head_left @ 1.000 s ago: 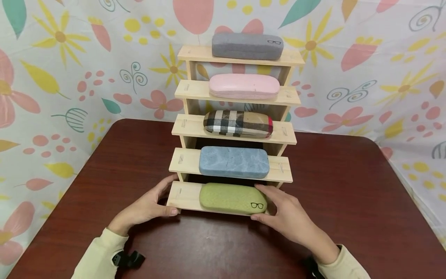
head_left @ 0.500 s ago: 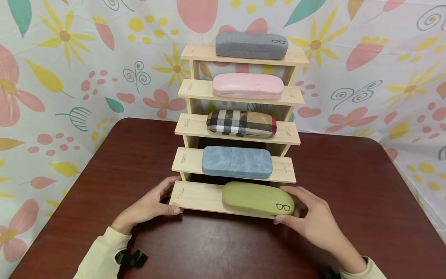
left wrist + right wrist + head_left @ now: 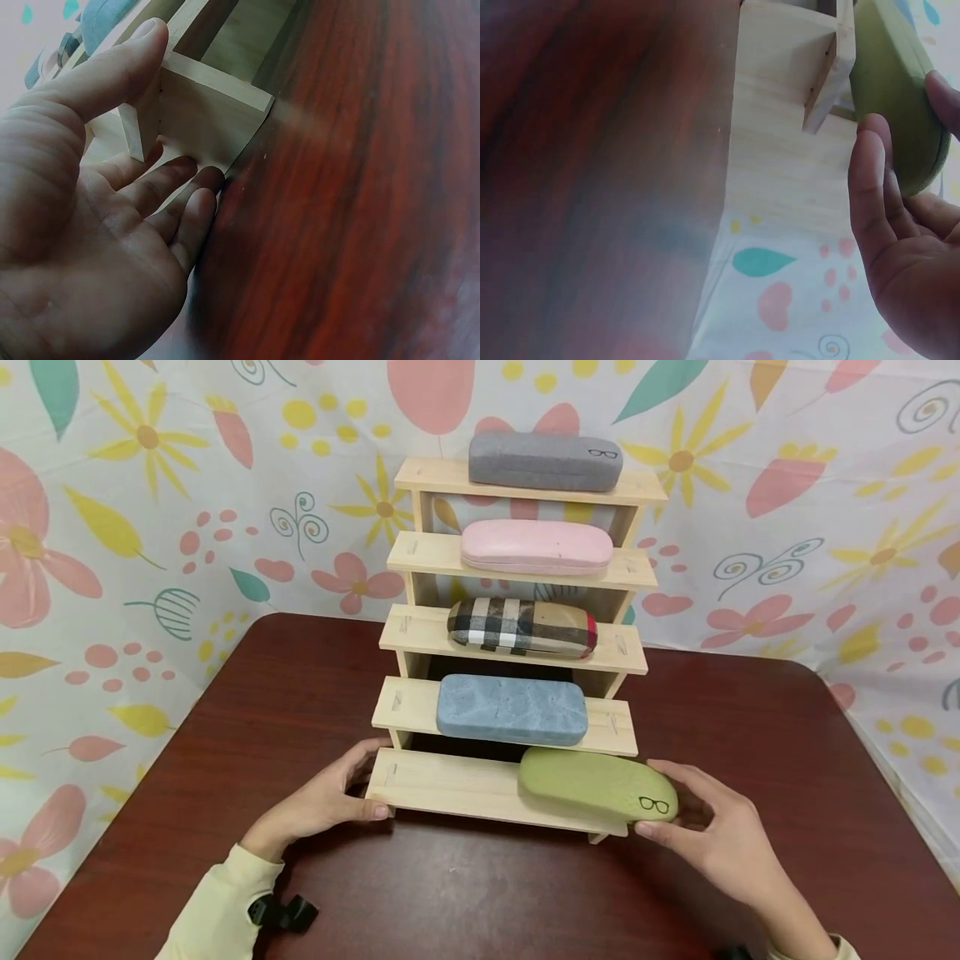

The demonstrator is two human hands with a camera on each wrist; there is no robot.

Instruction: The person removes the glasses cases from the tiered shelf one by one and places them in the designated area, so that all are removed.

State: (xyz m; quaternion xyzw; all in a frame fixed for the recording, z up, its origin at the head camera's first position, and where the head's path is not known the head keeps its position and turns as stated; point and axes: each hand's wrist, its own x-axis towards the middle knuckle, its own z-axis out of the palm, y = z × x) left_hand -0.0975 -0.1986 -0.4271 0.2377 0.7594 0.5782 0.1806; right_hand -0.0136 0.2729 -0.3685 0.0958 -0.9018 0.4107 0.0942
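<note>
A stepped wooden display stand [image 3: 450, 785] stands on the table with a case on each tier. My right hand [image 3: 720, 831] grips the end of a green glasses case [image 3: 592, 783] with a small glasses print, thumb at its front and fingers behind. The case's right end juts past the end of the bottom shelf; in the right wrist view the green case [image 3: 896, 97] overhangs the board. My left hand [image 3: 330, 802] holds the left end of the bottom shelf. In the left wrist view its thumb [image 3: 112, 71] lies by the shelf's front, fingers along the side panel.
Above sit a blue case [image 3: 512, 708], a plaid case [image 3: 522, 627], a pink case [image 3: 536, 545] and a grey case [image 3: 545, 462], one per tier. A floral cloth [image 3: 225, 485] hangs behind the dark red table [image 3: 450, 902].
My right hand has slid the green glasses case rightward along the bottom shelf, until its end passes the board's right edge. My left hand keeps its hold on the stand.
</note>
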